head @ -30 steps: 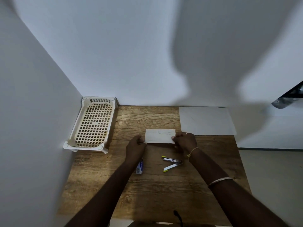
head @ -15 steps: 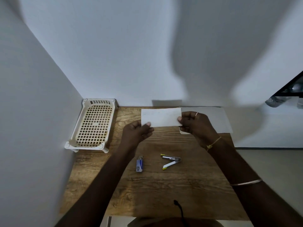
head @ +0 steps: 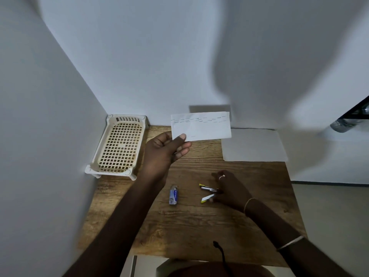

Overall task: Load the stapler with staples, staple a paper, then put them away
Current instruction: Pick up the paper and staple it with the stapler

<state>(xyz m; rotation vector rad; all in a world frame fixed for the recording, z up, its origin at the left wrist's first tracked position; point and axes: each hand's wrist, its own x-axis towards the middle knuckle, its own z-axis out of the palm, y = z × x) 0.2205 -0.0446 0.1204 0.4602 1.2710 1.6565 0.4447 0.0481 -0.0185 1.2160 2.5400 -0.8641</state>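
The left hand [head: 163,150] holds a folded white paper [head: 200,126] up above the far side of the table, pinching its lower left corner between thumb and fingers. The paper is a flat oblong, and a ragged row of short grey marks runs along its upper edge. Below it, the wooden table [head: 189,222] shows a rough brown grain with darker knots.

The right hand [head: 229,188] lies low on the tabletop, its fingers spread over the hinge end of the stapler [head: 207,193]. The stapler rests swung open in a narrow V, slim metal with yellow tips; whether the fingers have actually closed on it I cannot tell. Just to its left lies a small blue and white staple box [head: 173,196], apart from both hands.

A cream plastic tray [head: 119,145] with a square lattice bottom and stubby legs sits against the left wall. A plain white sheet [head: 253,145] lies flat at the far right corner of the table.
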